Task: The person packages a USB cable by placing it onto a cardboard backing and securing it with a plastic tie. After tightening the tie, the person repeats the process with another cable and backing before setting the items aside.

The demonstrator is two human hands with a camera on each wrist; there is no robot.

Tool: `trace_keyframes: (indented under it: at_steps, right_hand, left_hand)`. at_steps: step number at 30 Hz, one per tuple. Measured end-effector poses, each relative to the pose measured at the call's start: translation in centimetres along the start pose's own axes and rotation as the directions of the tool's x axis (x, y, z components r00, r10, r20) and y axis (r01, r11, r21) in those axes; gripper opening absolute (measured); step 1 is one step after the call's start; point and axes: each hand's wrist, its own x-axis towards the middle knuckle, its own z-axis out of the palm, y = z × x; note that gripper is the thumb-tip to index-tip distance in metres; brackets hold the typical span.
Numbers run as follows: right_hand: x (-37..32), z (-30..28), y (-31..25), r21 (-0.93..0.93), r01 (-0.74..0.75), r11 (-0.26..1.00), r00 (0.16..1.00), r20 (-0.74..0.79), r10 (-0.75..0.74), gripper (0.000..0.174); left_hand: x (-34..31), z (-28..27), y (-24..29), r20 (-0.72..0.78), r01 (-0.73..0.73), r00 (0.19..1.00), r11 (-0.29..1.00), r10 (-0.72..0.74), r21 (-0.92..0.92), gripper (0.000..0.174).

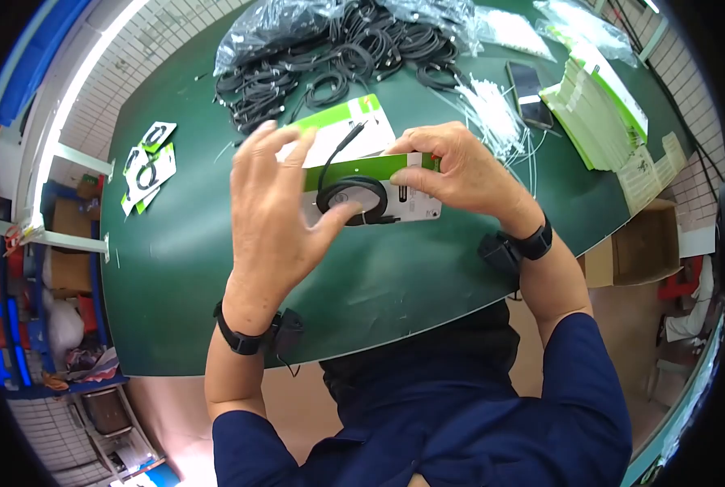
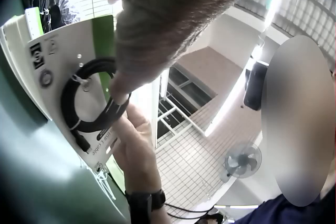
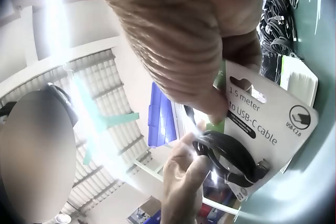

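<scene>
In the head view my right hand (image 1: 460, 170) pinches one end of a green and white cardboard package card (image 1: 421, 204) between thumb and fingers. A coiled black cable (image 1: 380, 200) lies against the card, one end sticking up past its top edge. The right wrist view shows the words "USB-C cable" on the card (image 3: 286, 148) and a cut-out hang hole. My left hand (image 1: 269, 215) is at the other side, its thumb on the coil and its blurred fingers raised and spread. A white tie binds the coil (image 2: 68, 103) in the left wrist view.
Behind the hands lies a stack of cards (image 1: 371, 122). Black cables (image 1: 354, 61) pile up at the back beside plastic bags. White ties (image 1: 492, 114), a phone (image 1: 529, 93) and more cards (image 1: 594, 109) lie to the right. Finished-looking cable cards (image 1: 155, 170) lie at left.
</scene>
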Motion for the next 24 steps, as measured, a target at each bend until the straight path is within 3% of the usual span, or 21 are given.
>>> trace_keyframes:
  at_steps: [1, 3, 6, 8, 15, 18, 21, 24]
  right_hand:
    - [0.2, 0.3, 0.4, -0.035, 0.081, 0.996, 0.997, 0.012, -0.081, 0.023]
    - [0.2, 1.0, 0.8, -0.102, 0.239, 0.966, 0.971, 0.038, -0.236, 0.025]
    - [-0.2, 1.5, -0.1, -0.057, 0.144, 0.988, 0.99, 0.02, -0.143, 0.027]
    - [-0.1, 1.9, -0.3, -0.042, 0.099, 0.994, 0.995, 0.013, -0.098, 0.028]
    - [0.1, 3.3, 1.4, -0.192, 0.38, 0.905, 0.913, -0.078, -0.4, 0.024]
    - [0.1, 3.7, 1.7, -0.191, 0.372, 0.908, 0.917, -0.077, -0.392, 0.022]
    - [-0.1, 3.8, 1.8, -0.186, 0.365, 0.912, 0.921, -0.07, -0.383, 0.022]
    - [-0.1, 3.9, 1.8, -0.171, 0.366, 0.915, 0.924, -0.054, -0.379, 0.021]
  left_hand:
    - [-0.2, 0.1, 0.1, 0.113, -0.06, 0.992, 0.994, 0.049, 0.094, 0.058]
    - [-0.9, 0.9, 0.1, 0.157, -0.071, 0.986, 0.994, 0.057, 0.084, 0.058]
    - [-2.0, 2.4, -0.2, 0.223, -0.112, 0.97, 0.992, 0.098, 0.052, 0.057]
    - [-2.6, 3.3, -0.6, 0.199, -0.121, 0.974, 0.991, 0.109, 0.051, 0.057]
    - [-3.8, 4.9, -1.2, 0.081, -0.087, 0.993, 0.996, 0.087, -0.005, 0.051]
    - [-4.3, 5.4, -1.5, 0.032, 0.005, 0.999, 0.993, -0.001, -0.115, 0.046]
    - [-4.7, 5.9, -2.4, -0.101, -0.069, 0.994, 0.963, 0.044, -0.26, 0.038]
    - [-4.7, 5.7, -2.4, -0.129, -0.139, 0.986, 0.958, 0.109, -0.251, 0.036]
